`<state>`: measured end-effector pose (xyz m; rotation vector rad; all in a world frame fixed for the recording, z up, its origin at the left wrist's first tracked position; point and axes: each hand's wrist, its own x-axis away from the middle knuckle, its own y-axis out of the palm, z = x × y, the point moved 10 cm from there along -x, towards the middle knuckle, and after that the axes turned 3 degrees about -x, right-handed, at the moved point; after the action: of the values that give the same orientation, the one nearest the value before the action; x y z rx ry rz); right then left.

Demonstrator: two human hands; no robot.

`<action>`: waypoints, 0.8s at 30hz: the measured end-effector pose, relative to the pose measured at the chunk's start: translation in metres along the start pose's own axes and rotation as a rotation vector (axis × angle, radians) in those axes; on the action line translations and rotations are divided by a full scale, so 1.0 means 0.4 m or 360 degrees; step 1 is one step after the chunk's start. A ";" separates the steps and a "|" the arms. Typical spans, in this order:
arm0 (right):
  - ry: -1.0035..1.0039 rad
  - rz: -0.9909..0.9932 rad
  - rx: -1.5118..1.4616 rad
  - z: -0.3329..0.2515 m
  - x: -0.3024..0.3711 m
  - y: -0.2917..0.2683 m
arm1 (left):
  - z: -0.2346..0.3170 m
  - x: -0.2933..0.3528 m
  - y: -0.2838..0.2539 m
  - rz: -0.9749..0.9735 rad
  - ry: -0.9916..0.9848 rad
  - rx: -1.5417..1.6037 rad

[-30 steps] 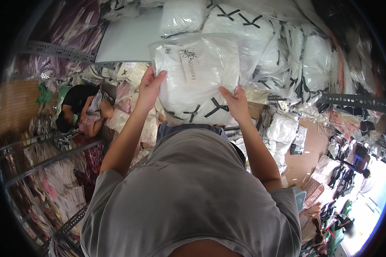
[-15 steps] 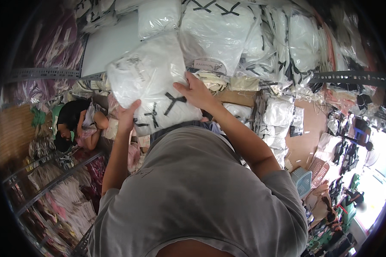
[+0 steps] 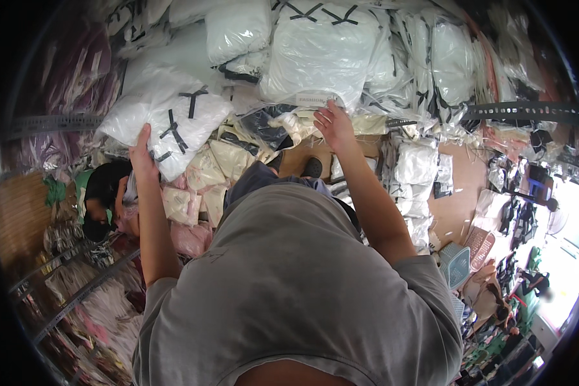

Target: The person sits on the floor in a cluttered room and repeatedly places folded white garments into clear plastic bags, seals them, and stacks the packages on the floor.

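Observation:
A clear plastic bag with a folded white garment and black ribbon bows (image 3: 167,112) lies tilted at the left, its near corner hanging past the shelf edge. My left hand (image 3: 143,157) grips its near edge, thumb on top and the other fingers hidden beneath. My right hand (image 3: 336,128) is raised with fingers apart and holds nothing. It is just below a pile of similar bagged white garments (image 3: 321,61) at the centre; whether the fingertips touch it I cannot tell. Another bagged white bundle (image 3: 238,29) sits between the two.
A perforated metal shelf rail (image 3: 527,110) runs across the right. Below are cream bagged garments (image 3: 202,170) and white packages (image 3: 418,167). Another person (image 3: 106,196) crouches at the lower left. Plastic baskets (image 3: 455,265) stand at the right, near a fan (image 3: 558,222).
The bagged garment has moved left and turned, from both hands to my left hand alone. My right hand has let go and moved right toward the central pile.

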<state>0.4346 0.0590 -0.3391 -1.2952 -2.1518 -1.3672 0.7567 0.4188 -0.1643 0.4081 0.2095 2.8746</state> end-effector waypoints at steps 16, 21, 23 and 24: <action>-0.1446 -0.0108 0.0357 -0.424 0.201 0.268 | 0.103 -0.036 0.365 -0.0497 0.0089 0.0250; -0.1507 -0.0214 0.0336 -0.485 0.225 0.343 | -0.022 -0.186 0.491 -0.0660 -0.0431 0.0420; -0.1445 -0.0209 0.0374 -0.480 0.199 0.336 | -0.143 -0.288 0.512 -0.0662 -0.0428 0.0024; -0.1394 -0.0131 0.0405 -0.471 0.196 0.329 | -0.200 -0.328 0.517 -0.0658 -0.0426 -0.0176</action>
<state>0.4559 -0.0359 -0.1166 -1.9381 -2.8038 -0.5202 0.8134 0.1786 -0.2384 0.6377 0.0755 2.3857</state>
